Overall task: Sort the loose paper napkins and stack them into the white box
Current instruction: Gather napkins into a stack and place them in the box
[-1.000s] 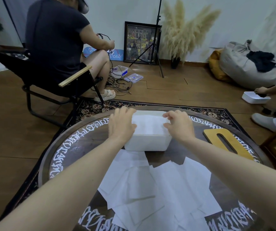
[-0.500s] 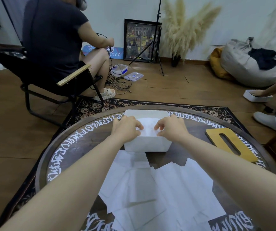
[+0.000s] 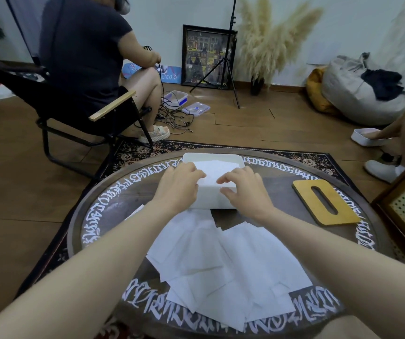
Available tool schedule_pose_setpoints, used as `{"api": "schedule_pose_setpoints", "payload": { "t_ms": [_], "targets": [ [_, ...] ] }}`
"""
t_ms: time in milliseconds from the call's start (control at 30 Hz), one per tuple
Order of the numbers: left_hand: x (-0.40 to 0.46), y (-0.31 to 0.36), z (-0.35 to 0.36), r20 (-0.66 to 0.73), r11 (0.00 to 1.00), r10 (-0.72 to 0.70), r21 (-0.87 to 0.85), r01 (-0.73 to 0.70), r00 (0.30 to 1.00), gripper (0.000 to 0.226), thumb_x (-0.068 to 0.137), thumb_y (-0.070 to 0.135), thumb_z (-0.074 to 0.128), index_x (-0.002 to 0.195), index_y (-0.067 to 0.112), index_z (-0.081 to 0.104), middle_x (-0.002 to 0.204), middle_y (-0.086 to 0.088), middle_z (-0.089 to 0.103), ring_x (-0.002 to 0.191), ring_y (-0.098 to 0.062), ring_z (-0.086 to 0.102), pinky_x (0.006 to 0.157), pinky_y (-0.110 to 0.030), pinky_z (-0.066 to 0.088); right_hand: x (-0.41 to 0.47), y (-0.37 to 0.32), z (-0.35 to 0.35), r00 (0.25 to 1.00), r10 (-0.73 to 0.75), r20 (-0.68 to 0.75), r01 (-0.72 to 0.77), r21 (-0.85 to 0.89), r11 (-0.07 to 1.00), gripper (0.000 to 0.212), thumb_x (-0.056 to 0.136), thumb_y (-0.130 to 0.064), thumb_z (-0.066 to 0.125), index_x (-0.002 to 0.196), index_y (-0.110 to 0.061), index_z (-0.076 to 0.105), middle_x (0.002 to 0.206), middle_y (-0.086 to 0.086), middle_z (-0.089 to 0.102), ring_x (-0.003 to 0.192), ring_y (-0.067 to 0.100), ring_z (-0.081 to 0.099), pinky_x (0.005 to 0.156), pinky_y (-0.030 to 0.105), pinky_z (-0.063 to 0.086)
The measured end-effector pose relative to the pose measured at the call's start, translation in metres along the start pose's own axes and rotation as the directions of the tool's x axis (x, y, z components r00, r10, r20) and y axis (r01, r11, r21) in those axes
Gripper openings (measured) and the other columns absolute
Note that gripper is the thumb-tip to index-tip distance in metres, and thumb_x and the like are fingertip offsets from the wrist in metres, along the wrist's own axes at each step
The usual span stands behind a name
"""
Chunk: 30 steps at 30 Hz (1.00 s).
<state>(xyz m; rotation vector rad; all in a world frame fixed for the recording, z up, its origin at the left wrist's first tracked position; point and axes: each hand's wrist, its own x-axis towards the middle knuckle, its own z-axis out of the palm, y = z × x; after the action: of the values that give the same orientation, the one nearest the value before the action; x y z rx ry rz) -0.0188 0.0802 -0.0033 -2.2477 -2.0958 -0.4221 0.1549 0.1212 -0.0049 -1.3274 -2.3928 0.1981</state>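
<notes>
1. The white box (image 3: 217, 200) sits at the table's (image 3: 113, 204) far side, long axis left-right.
2. My left hand (image 3: 178, 185) and right hand (image 3: 244, 188), fingers curled, pinch the napkin (image 3: 213, 168) inside (loose napkins (image 3: 221, 265) lie nearer me).

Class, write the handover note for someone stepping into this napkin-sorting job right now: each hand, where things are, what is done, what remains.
Left hand: fingers curled at the white box's near left rim, on the napkins in the box.
Right hand: fingers curled at the near right rim, thumb on the front wall.
Done: some napkins are in the box.
Left: loose napkins lie scattered on the round table. Wooden slotted lid lies off to the right.
</notes>
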Motion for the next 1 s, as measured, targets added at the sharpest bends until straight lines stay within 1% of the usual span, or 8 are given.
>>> {"api": "schedule_pose_setpoints", "payload": {
  "t_ms": [67, 167, 267, 400, 500, 733, 867, 1000],
  "targets": [
    [-0.015, 0.004, -0.005, 0.006, 1.000, -0.002, 0.018, 0.002, 1.000, 0.039, 0.096, 0.016, 0.045, 0.134, 0.025, 0.050, 0.131, 0.002, 0.048, 0.123, -0.020, 0.043, 0.092, -0.035, 0.035, -0.015, -0.006, 0.000, 0.999, -0.048, 0.009, 0.048, -0.021, 0.999, 0.021, 0.093, -0.024, 0.056, 0.112, -0.028, 0.064, 0.112, -0.007, 0.060, 0.114, 0.017, 0.042, 0.087, 0.032, 0.027],
    [-0.038, 0.009, -0.007, 0.050, 0.999, -0.023, 0.031, 0.022, 0.998, 0.038, 0.097, 0.018, 0.044, 0.134, 0.026, 0.048, 0.131, 0.002, 0.047, 0.122, -0.020, 0.044, 0.092, -0.036, 0.037, -0.034, -0.011, -0.001, 0.995, -0.071, 0.068, 0.074, -0.055, 0.996, 0.024, 0.093, -0.024, 0.054, 0.115, -0.029, 0.062, 0.115, -0.008, 0.058, 0.115, 0.016, 0.040, 0.081, 0.030, 0.022],
    [-0.058, 0.015, -0.006, 0.087, 0.998, -0.031, 0.049, 0.027, 0.996, 0.038, 0.097, 0.020, 0.044, 0.134, 0.026, 0.048, 0.132, 0.002, 0.045, 0.121, -0.020, 0.045, 0.090, -0.035, 0.037, -0.053, -0.012, -0.001, 0.991, -0.046, 0.123, 0.055, -0.074, 0.996, 0.027, 0.092, -0.024, 0.055, 0.117, -0.030, 0.062, 0.117, -0.009, 0.057, 0.116, 0.016, 0.040, 0.085, 0.032, 0.025],
    [-0.084, 0.024, -0.005, 0.145, 0.996, -0.013, 0.089, 0.000, 0.989, 0.035, 0.099, 0.024, 0.043, 0.133, 0.025, 0.048, 0.133, 0.000, 0.044, 0.118, -0.021, 0.047, 0.089, -0.036, 0.038, -0.077, -0.009, 0.000, 0.981, -0.052, 0.187, 0.075, -0.115, 0.991, 0.025, 0.093, -0.027, 0.056, 0.116, -0.031, 0.062, 0.116, -0.011, 0.057, 0.116, 0.015, 0.041, 0.088, 0.031, 0.024],
    [-0.101, 0.034, -0.001, 0.201, 0.991, 0.008, 0.126, -0.034, 0.980, 0.033, 0.099, 0.025, 0.042, 0.131, 0.022, 0.051, 0.131, -0.001, 0.045, 0.114, -0.023, 0.051, 0.087, -0.036, 0.040, -0.093, -0.007, 0.001, 0.968, -0.037, 0.247, 0.068, -0.119, 0.991, 0.028, 0.093, -0.029, 0.057, 0.121, -0.032, 0.059, 0.123, -0.009, 0.053, 0.119, 0.015, 0.040, 0.092, 0.032, 0.026],
    [-0.127, 0.055, 0.011, 0.289, 0.991, 0.036, 0.115, -0.072, 0.957, 0.031, 0.099, 0.028, 0.042, 0.128, 0.020, 0.053, 0.128, -0.001, 0.046, 0.109, -0.023, 0.054, 0.083, -0.033, 0.038, -0.127, 0.020, -0.011, 0.921, 0.088, 0.379, -0.045, -0.122, 0.991, 0.031, 0.094, -0.028, 0.057, 0.124, -0.028, 0.057, 0.133, -0.002, 0.047, 0.128, 0.019, 0.037, 0.102, 0.037, 0.034],
    [-0.132, 0.061, 0.014, 0.295, 0.992, 0.041, 0.102, -0.075, 0.955, 0.033, 0.100, 0.030, 0.041, 0.130, 0.022, 0.051, 0.128, 0.000, 0.046, 0.110, -0.022, 0.053, 0.084, -0.033, 0.038, -0.138, 0.041, -0.016, 0.883, 0.179, 0.434, -0.102, -0.195, 0.975, 0.036, 0.092, -0.031, 0.057, 0.127, -0.028, 0.054, 0.128, -0.001, 0.048, 0.124, 0.018, 0.040, 0.096, 0.035, 0.039],
    [-0.136, 0.067, 0.017, 0.309, 0.997, 0.036, 0.058, -0.057, 0.950, 0.036, 0.100, 0.032, 0.040, 0.134, 0.025, 0.048, 0.131, 0.002, 0.044, 0.113, -0.020, 0.052, 0.089, -0.033, 0.037, -0.139, 0.050, -0.013, 0.856, 0.292, 0.428, -0.215, -0.219, 0.952, 0.048, 0.087, -0.045, 0.062, 0.129, -0.025, 0.049, 0.124, -0.001, 0.049, 0.119, 0.018, 0.045, 0.089, 0.034, 0.044]
  ]
}}
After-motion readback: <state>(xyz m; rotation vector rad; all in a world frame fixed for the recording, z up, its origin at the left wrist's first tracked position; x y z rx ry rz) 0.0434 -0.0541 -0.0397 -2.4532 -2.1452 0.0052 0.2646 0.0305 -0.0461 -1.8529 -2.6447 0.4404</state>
